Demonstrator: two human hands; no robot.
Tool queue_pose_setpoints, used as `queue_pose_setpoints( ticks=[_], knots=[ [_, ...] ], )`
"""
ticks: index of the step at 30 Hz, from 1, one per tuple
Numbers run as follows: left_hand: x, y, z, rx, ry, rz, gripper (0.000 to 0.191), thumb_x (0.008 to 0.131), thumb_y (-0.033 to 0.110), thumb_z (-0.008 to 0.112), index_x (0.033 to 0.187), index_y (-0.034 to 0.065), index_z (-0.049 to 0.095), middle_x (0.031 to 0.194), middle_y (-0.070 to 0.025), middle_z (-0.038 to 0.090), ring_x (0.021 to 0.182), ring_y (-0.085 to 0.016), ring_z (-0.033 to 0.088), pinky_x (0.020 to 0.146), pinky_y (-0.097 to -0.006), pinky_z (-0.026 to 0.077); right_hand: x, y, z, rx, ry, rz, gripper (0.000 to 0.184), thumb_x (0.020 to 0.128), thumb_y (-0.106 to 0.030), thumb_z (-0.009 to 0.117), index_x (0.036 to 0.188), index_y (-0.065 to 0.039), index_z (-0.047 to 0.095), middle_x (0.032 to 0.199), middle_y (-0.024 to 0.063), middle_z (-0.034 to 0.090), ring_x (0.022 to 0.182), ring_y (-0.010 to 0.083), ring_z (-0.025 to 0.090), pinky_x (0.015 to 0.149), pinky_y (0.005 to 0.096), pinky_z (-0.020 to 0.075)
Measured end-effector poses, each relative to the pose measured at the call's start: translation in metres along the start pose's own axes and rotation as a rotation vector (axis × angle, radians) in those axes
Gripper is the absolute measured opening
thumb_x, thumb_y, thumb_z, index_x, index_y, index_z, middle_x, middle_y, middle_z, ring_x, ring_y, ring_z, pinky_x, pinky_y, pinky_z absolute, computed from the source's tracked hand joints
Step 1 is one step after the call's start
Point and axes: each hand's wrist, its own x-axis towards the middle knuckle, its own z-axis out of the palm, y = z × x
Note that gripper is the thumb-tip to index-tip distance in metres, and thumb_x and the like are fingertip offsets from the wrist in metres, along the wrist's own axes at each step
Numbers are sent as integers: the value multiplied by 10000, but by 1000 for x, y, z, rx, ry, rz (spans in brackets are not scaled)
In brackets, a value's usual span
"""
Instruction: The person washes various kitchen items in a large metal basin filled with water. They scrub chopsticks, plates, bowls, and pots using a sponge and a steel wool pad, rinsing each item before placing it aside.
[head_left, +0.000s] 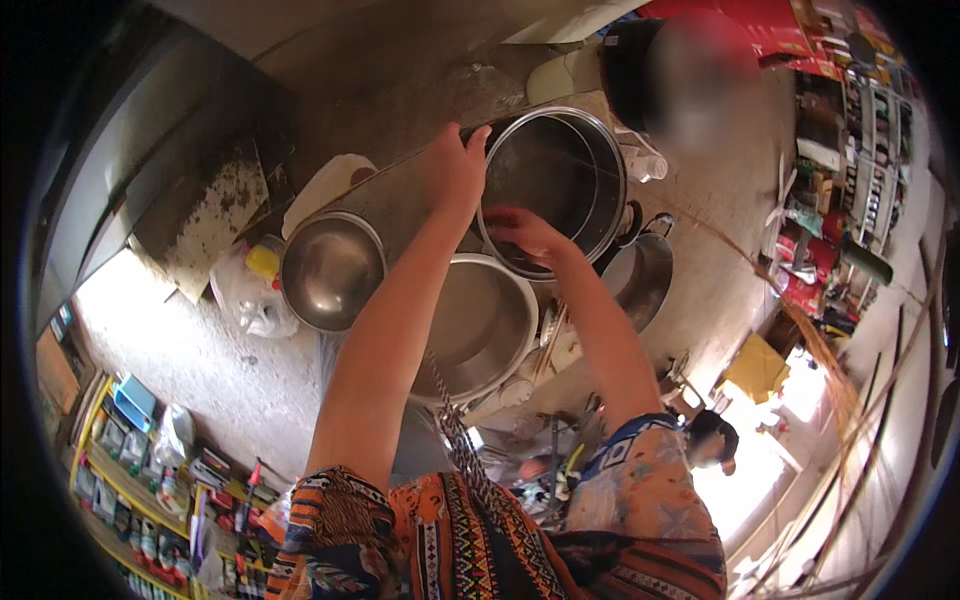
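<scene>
A large round metal pot (611, 180) is tilted in front of me, its open mouth towards the camera. My left hand (459, 172) is at its upper left side, closed on a dark handle there. My right hand (529, 234) reaches over the pot's lower rim, with the fingertips inside; whether they grip anything is hidden. Below it stands a wide metal pot (529, 300) with a pale rim. A round metal bowl (332, 271) is left of my left forearm. To the right, partly behind the first pot, lies a metal pan (645, 274) with loop handles.
A clear plastic bag (255, 296) with a yellow item is beside the bowl. A pale green container (551, 81) stands beyond the pot. Stocked shelves (142, 510) are at lower left, others at right. One person is at upper right, another at lower right.
</scene>
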Motion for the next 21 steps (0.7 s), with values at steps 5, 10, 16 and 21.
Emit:
queue_pose_setpoints(
  ticks=[5, 10, 16, 21],
  knots=[
    [-8, 5, 8, 12, 87, 93, 410, 813, 346, 645, 956, -37, 621, 861, -239, 632, 840, -389, 611, 717, -436, 468, -22, 0, -96, -1506, -279, 351, 301, 665, -13, 642, 924, -150, 711, 943, 96, 674, 875, 221, 641, 728, 352, 514],
    [6, -7, 8, 80, 7, 77, 523, 819, 440, 635, 1045, -31, 623, 903, -212, 644, 838, -334, 616, 741, -427, 465, -20, 12, -102, -1691, 468, 73, 137, 725, -112, 582, 764, -48, 698, 803, 131, 677, 764, 309, 668, 653, 414, 546],
    [5, -12, 0, 158, 106, 110, 510, 815, 405, 639, 1019, -62, 614, 1000, -218, 634, 943, -359, 597, 819, -406, 450, 46, 38, 8, -1031, 324, 195, 217, 727, -110, 579, 896, -10, 671, 967, 225, 639, 922, 357, 623, 811, 423, 504],
    [14, -7, -19, 92, -98, 13, 543, 846, 392, 616, 1083, -93, 570, 1028, -225, 621, 965, -330, 586, 842, -378, 436, 83, -71, 53, 178, 831, -176, 271, 743, -182, 625, 970, -41, 667, 1008, 171, 648, 971, 289, 623, 837, 359, 485]
  ],
)
